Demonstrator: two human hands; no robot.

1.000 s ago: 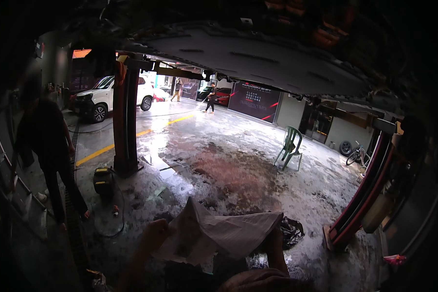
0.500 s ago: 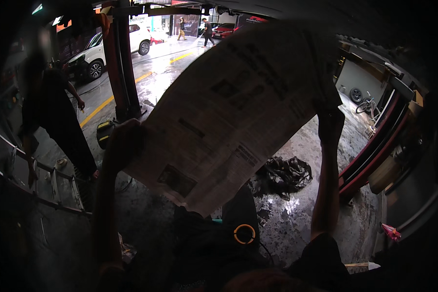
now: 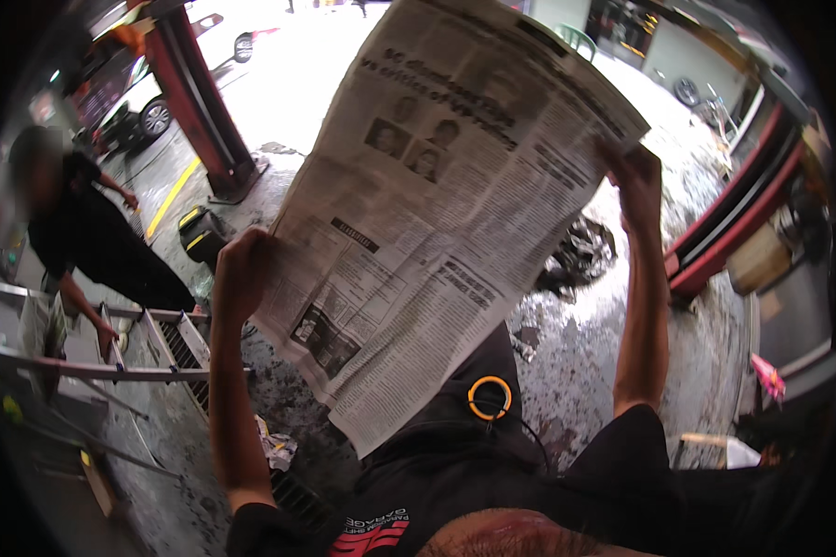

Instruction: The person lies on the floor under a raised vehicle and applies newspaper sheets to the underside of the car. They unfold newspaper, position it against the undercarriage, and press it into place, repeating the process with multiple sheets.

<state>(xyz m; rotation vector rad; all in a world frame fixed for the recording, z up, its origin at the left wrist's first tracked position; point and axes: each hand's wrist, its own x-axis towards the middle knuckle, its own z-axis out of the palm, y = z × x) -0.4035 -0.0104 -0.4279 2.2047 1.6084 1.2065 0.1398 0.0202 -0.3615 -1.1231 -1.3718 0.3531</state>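
A large newspaper sheet is spread out in front of me, tilted, with print and small photos across its face. My left hand grips its left edge, fingers closed around the paper. At the upper right corner my right hand pinches the opposite edge between thumb and fingers. Past the right edge of the paper lies a crumpled dark plastic heap on the floor, partly hidden by the sheet. An orange ring hangs at my waist.
At the left, a person in dark clothes rests a hand on a metal ladder. Red lift posts stand on both sides. A black and yellow case sits by the left post. Crumpled paper lies near my left forearm. A white car is parked beyond.
The view has tipped downward and the picture is brighter. The newspaper stands more upright, still held by both hands. The person at the left now shows more fully beside the ladder.
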